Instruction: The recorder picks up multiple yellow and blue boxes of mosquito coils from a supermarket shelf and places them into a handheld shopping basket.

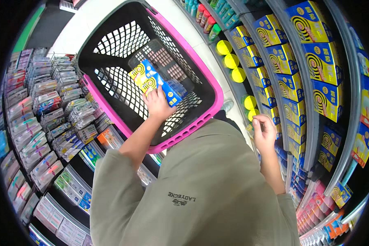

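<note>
In the head view, my left hand (158,104) reaches into a black shopping basket with a pink rim (192,61). Its fingers grip a blue and yellow box of mosquito coils (149,81), printed with black spirals. The box sits tilted inside the basket; whether a second one lies against it, I cannot tell. The palm hides part of its near edge. My right hand (264,130), empty with loosely bent fingers, hangs beside the right-hand shelves near several yellow round-topped items (250,103).
Shelves (284,92) on the right hold rows of similar mosquito coil boxes (315,63). Red-capped cans (204,18) stand farther up. Packaged goods hang on a rack (33,135) at left, above shelved cartons (47,212). White floor tiles (80,27) show beyond the basket.
</note>
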Available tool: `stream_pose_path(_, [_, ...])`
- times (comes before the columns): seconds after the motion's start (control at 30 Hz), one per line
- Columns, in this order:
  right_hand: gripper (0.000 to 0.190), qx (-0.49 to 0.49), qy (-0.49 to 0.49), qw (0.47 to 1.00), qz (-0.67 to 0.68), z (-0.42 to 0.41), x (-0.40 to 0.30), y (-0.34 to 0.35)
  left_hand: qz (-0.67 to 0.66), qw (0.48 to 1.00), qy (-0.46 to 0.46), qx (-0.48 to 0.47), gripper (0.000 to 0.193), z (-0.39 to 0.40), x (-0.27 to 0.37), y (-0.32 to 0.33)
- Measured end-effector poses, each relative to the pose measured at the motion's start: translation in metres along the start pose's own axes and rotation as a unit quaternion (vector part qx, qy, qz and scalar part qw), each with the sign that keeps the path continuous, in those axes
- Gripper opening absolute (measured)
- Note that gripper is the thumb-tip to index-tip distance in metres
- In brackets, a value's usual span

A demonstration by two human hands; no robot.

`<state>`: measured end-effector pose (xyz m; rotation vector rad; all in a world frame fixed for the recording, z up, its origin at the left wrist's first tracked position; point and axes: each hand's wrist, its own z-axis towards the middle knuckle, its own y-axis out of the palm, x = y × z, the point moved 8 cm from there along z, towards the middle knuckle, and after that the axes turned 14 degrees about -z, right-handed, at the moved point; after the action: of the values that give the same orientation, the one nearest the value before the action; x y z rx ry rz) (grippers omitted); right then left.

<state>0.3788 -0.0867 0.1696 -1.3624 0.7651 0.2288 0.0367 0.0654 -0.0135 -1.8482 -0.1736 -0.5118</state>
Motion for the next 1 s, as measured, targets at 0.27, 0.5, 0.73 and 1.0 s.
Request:
stream_pose_path(0.27, [0.017, -0.009, -0.063, 0.995, 0.074, 0.016, -0.032, -0.001, -0.137, 0.967, 0.192, 0.098, 0.103, -0.024, 0.060, -0.159])
stream_pose_path(0.5, [0.066, -0.098, -0.176, 0.973, 0.113, 0.024, -0.089, -0.019, -0.126, 0.908, 0.394, 0.072, 0.098, -0.049, 0.183, -0.231])
stream_pose_path(0.73, [0.116, 0.051, -0.212, 0.976, 0.014, -0.004, -0.059, -0.072, -0.131, 0.827, 0.543, -0.061, 0.096, -0.085, 0.343, -0.190])
stream_pose_path(1.0, [0.120, 0.202, -0.090, 0.975, 0.000, -0.082, 0.057, -0.166, -0.123, 0.724, 0.655, -0.178, 0.095, -0.144, 0.491, -0.125])
